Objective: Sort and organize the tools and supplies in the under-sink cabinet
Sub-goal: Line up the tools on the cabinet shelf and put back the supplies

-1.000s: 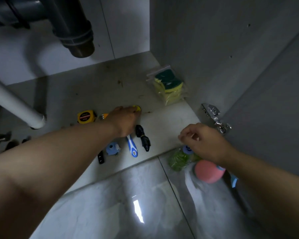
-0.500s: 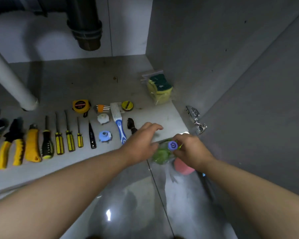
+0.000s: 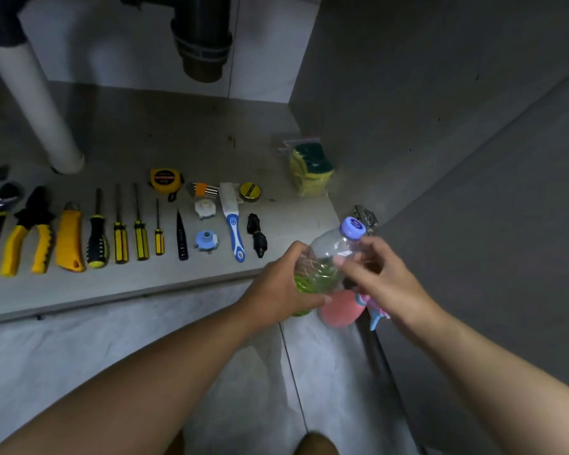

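Observation:
A clear plastic bottle with green liquid and a blue cap is held tilted above the cabinet's front edge. My left hand grips its lower body and my right hand holds its upper part just under the cap. On the cabinet floor tools lie in a row: yellow pliers, a yellow utility knife, several screwdrivers, a tape measure, a blue-handled brush. A bag of sponges leans at the right wall.
A pink round object sits on the tiled floor under my hands, partly hidden. A white pipe and a dark drain pipe come down at the back. The open door with its hinge stands on the right.
My left hand left the tools and came over to the bottle. Both hands have lifted the bottle from the floor beside the pink object. The view shifted left, showing more tools.

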The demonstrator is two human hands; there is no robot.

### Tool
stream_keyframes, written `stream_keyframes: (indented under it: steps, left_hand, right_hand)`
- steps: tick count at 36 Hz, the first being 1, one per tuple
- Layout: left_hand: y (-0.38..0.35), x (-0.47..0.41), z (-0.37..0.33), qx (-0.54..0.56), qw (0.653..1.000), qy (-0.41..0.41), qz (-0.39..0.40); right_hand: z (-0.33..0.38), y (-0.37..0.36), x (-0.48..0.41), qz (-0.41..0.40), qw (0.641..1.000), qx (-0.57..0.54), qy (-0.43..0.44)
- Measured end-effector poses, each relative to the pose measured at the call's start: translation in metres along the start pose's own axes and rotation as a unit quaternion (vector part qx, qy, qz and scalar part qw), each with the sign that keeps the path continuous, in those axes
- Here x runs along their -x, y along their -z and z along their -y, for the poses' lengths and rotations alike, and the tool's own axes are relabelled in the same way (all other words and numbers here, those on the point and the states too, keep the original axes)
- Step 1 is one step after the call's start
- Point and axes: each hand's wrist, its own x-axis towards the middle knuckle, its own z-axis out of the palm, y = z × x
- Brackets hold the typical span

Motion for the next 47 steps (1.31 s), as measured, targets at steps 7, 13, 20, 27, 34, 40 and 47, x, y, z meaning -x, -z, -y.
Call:
stream_keyframes:
  steps: [7,13,20,27,34,40,47]
  left_hand:
    - [0.017,-0.018,-0.009,0.036,0.997,-0.019,-0.071]
    - [0.042,-0.024,0.017,-0.008,0.984,0.010,-0.180]
    - [0.059,-0.018,0.049,-0.076,0.986,0.016,-0.149]
    - [0.062,-0.020,0.060,-0.086,0.991,-0.017,-0.103]
    - [0.050,-0.023,0.056,-0.097,0.991,-0.050,-0.077]
    - [0.027,-0.030,0.051,-0.104,0.991,-0.073,-0.051]
    - [-0.002,-0.024,0.047,-0.065,0.996,-0.061,-0.011]
  right_hand:
    - [-0.004,-0.038,-0.025,0.005,0.998,-0.064,-0.010]
    - [0.013,-0.060,-0.099,-0.066,0.998,0.011,0.022]
    - [0.019,-0.089,-0.179,-0.089,0.992,0.082,0.024]
    - [0.011,-0.109,-0.226,-0.113,0.990,0.089,-0.008]
    - [0.002,-0.080,-0.195,-0.072,0.982,0.173,0.007]
    - [-0.019,-0.006,-0.109,-0.031,0.849,0.525,0.046]
    - [-0.064,0.023,-0.052,-0.003,0.774,0.627,-0.089]
